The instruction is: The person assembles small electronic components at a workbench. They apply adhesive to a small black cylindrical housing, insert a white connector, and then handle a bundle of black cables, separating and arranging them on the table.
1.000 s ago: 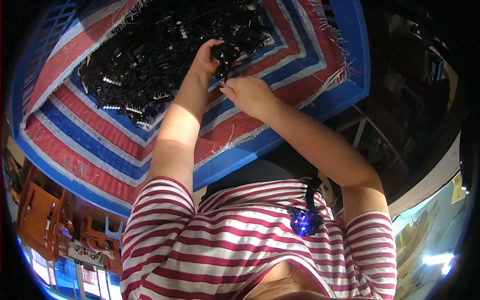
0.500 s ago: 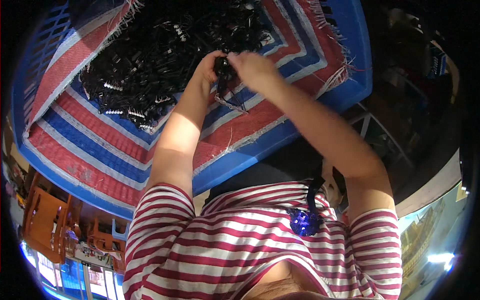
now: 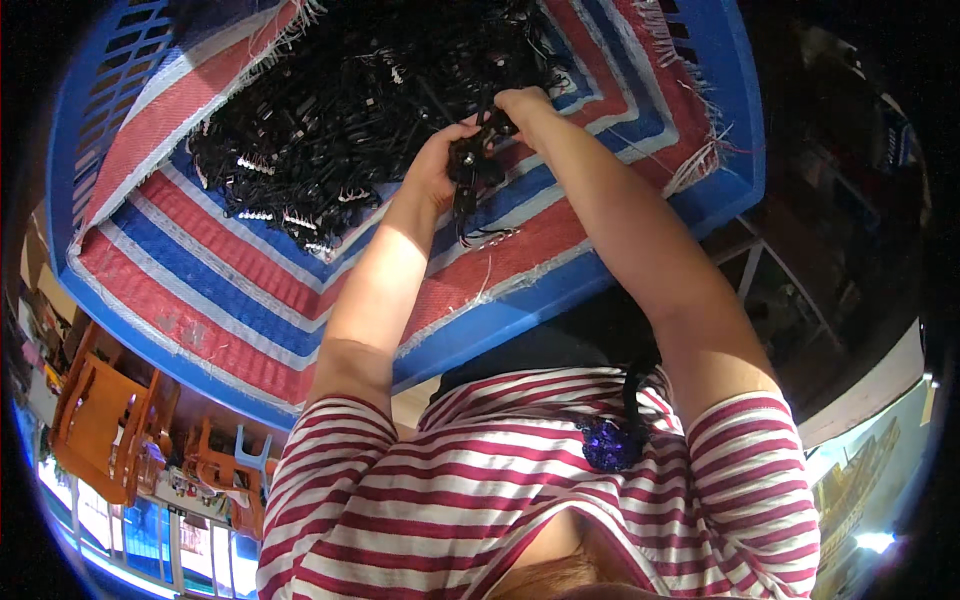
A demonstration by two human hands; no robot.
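Note:
A big heap of black cables (image 3: 330,110) lies in a blue plastic crate lined with striped woven cloth (image 3: 200,270). Over the heap's near right edge, my left hand (image 3: 437,165) is closed around a small bundle of black cables (image 3: 478,168), with loose ends hanging down and pale tips at the bottom. Just right of it, my right hand (image 3: 525,108) has its fingers bent at the bundle's upper end, pinching a part of it; the fingertips are partly hidden. Small white connectors (image 3: 256,163) show in rows among the heaped cables.
The crate's blue rim (image 3: 480,345) runs between the heap and my body. An orange wooden chair (image 3: 100,425) and a small blue stool (image 3: 250,455) stand at the lower left. A metal frame (image 3: 765,265) stands in the dark to the right.
My right hand has moved up and right, turning away from my left hand. The bundle now hangs lower from my left hand. The view has shifted slightly.

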